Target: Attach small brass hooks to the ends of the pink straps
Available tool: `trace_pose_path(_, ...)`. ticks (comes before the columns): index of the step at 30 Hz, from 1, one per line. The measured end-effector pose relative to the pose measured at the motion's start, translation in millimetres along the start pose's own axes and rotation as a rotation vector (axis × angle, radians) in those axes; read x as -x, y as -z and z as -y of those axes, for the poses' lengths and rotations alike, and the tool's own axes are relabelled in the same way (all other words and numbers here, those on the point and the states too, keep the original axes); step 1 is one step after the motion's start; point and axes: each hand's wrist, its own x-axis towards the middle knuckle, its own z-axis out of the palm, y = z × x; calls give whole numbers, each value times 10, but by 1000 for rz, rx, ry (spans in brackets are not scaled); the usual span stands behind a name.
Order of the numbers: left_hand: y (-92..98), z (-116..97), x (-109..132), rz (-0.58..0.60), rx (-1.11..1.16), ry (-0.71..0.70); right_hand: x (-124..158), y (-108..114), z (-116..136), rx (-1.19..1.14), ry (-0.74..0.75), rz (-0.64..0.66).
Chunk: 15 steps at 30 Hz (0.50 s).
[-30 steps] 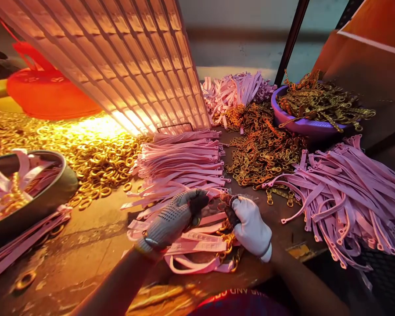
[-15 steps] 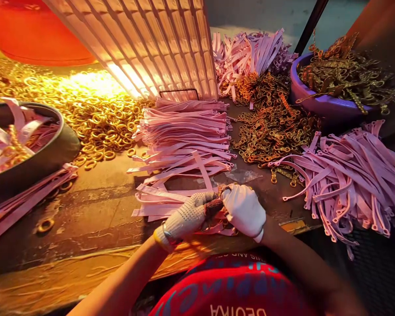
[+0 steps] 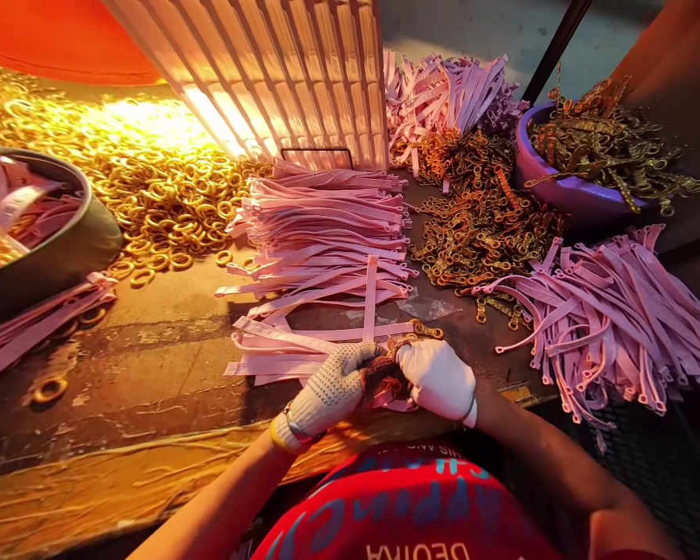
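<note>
My left hand [image 3: 334, 391], in a dotted knit glove with dark fingertips, is closed over the near end of an upright pink strap [image 3: 371, 292]. Against it, my right hand [image 3: 442, 383] in a white glove is closed as well. A short brass chain piece with ring ends [image 3: 428, 330] pokes out above the right fingers, which seem to pinch it. The exact join between strap and chain is hidden by the gloves. Just beyond the hands lie rows of pink straps [image 3: 327, 222], and a few more lie under the wrists.
Gold rings [image 3: 175, 210] cover the left back. A dark bowl [image 3: 102, 225] of straps stands at the left. To the right are a brass chain pile [image 3: 484, 233], loose pink straps [image 3: 624, 319] and a purple basin [image 3: 583, 194] of chains. A ribbed panel [image 3: 303, 85] rises behind.
The strap at my left hand has swung from leaning left to nearly upright. A brass chain end now shows above my right fingers. The view has shifted slightly; both hands stay together.
</note>
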Motion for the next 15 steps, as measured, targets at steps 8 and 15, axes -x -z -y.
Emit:
trace_pose_path(8, 190, -137, 33, 7, -328, -65, 2, -69, 44, 140, 83, -157)
trace_pose_path(15, 715, -244, 439, -472, -358, 64, 66, -1, 22, 82, 6, -54)
